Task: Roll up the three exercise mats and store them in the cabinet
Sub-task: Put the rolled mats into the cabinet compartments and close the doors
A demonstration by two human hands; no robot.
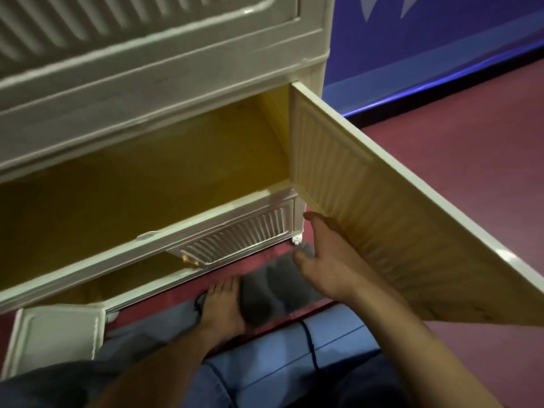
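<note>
The grey mat lies rolled below the open cabinet, our left hand resting on it with fingers relaxed, our right hand spread against the door.

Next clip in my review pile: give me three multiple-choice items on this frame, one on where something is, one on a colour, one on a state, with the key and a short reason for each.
1. Where is the grey rolled mat?
A. Inside the open compartment
B. On the floor in front of the cabinet
C. On top of the cabinet

2. What colour is the inside of the open compartment?
A. Yellow
B. Blue
C. Black

3. How does the right-hand cabinet door stand?
A. Closed
B. Removed and lying on the floor
C. Swung open

Key:
1 B: the grey rolled mat lies on the red floor below the cabinet, with the left hand resting on it.
2 A: the open compartment shows yellow walls and holds nothing visible.
3 C: the cabinet door sticks out toward the camera, with the right hand at its lower edge.
</note>
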